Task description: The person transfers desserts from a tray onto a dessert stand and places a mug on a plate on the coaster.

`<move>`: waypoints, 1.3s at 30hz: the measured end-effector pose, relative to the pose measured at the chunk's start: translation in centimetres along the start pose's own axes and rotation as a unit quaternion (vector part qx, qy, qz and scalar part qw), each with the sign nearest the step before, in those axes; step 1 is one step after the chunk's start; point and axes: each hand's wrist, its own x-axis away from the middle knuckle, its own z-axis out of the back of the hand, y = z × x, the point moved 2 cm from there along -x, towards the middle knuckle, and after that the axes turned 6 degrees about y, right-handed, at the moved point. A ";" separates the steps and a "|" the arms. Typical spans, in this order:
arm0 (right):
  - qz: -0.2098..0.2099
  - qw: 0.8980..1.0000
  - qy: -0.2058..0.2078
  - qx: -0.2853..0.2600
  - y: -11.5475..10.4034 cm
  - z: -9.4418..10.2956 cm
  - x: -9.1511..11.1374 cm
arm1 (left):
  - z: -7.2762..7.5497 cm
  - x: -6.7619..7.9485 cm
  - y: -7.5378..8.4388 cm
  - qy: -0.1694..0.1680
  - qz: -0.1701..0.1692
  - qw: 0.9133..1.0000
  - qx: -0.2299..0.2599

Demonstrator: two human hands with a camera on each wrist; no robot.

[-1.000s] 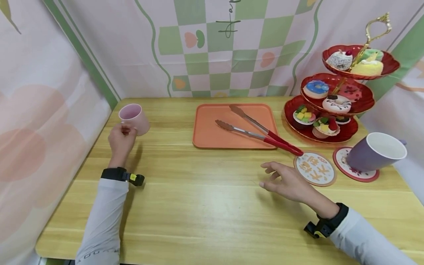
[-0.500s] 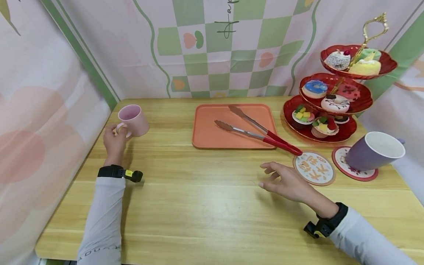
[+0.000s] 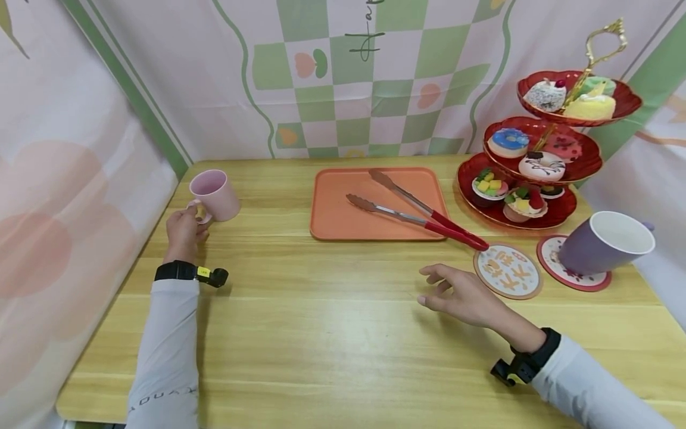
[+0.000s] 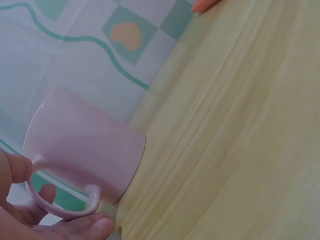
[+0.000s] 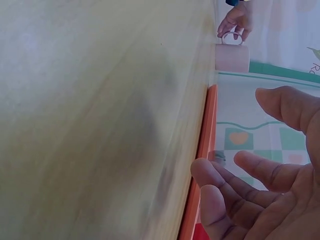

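A pink mug (image 3: 222, 199) stands upright at the back left of the wooden table, its handle toward the person. My left hand (image 3: 182, 231) is at that handle. In the left wrist view the thumb (image 4: 19, 167) meets the top of the handle (image 4: 62, 212), while fingers lie behind and below it. Part of the grip is out of that frame. My right hand (image 3: 465, 295) hovers over the table's right half, fingers loosely bent and holding nothing. Nearest to it is a round coaster (image 3: 508, 271) with orange lettering.
An orange tray (image 3: 334, 208) carries two red-handled tongs (image 3: 452, 232), which stick out past its front right corner. A red three-tier stand (image 3: 557, 214) of pastries rises at the back right. Beside it, a purple mug (image 3: 589, 250) sits on a red-rimmed coaster (image 3: 552, 253).
My left hand has shifted left and slightly down around the handle, so more of the handle shows. The pink mug stays in place. My right hand has hardly moved.
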 end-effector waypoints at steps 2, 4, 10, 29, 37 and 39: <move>-0.001 1.000 0.000 -0.001 0.0 0.0 0.0 | 0.0 -0.1 0.0 -0.004 -0.001 1.000 0.006; -0.001 1.000 -0.001 -0.003 0.0 -0.1 0.0 | 0.1 -0.2 0.0 -0.008 -0.003 1.000 0.011; -0.001 1.000 -0.003 -0.008 0.0 -0.1 0.0 | 0.3 -0.2 0.0 -0.016 -0.007 1.000 0.026; 0.044 0.996 -0.004 0.078 -0.1 -0.1 -0.3 | -0.5 0.3 0.0 -0.073 -0.014 0.987 0.146; 0.062 0.993 0.001 0.102 -0.1 0.2 0.0 | -1.1 1.0 0.6 -0.096 -0.033 0.978 0.182; 0.060 0.993 0.001 0.101 -0.1 0.2 0.0 | -1.3 1.3 0.7 -0.103 -0.040 0.978 0.180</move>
